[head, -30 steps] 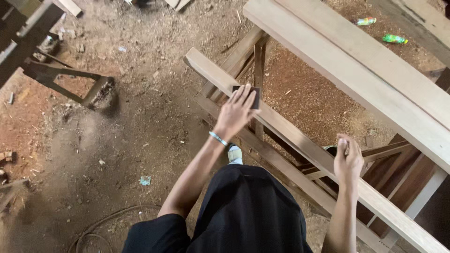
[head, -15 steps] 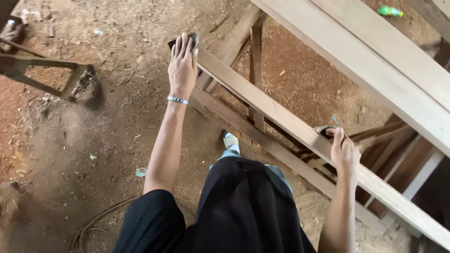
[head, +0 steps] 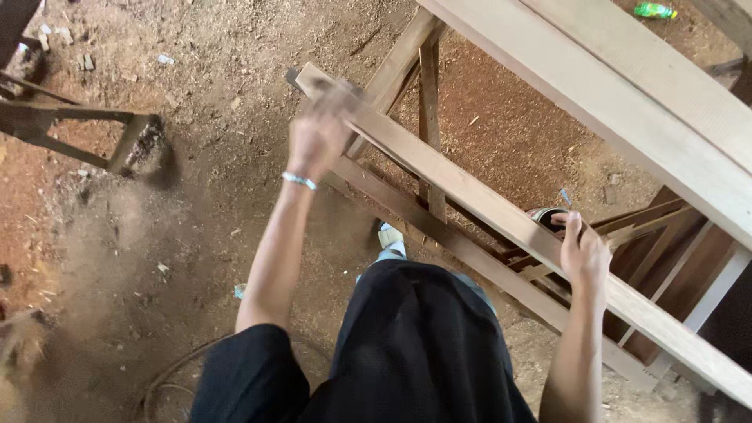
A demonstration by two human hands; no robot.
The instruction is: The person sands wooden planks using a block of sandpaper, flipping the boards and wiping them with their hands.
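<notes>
Wooden rail [head: 470, 188] over sawdust-strewn dirt floor [head: 196, 204]

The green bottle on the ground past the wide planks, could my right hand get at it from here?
Probably not: the green bottle lies beyond two wide planks, and the right hand rests on the nearer rail.

A long plank [head: 486, 207] lies diagonally on a wooden frame [head: 427, 102] (wider boards [head: 627, 102] behind it).

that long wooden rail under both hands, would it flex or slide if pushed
The wooden rail looks thick and straight, so it is probably stiff, not floppy. It spans from the left hand past the right hand, so likely heavy and awkward to lift. Its rough, dusty surface should grip, not slip.
</notes>
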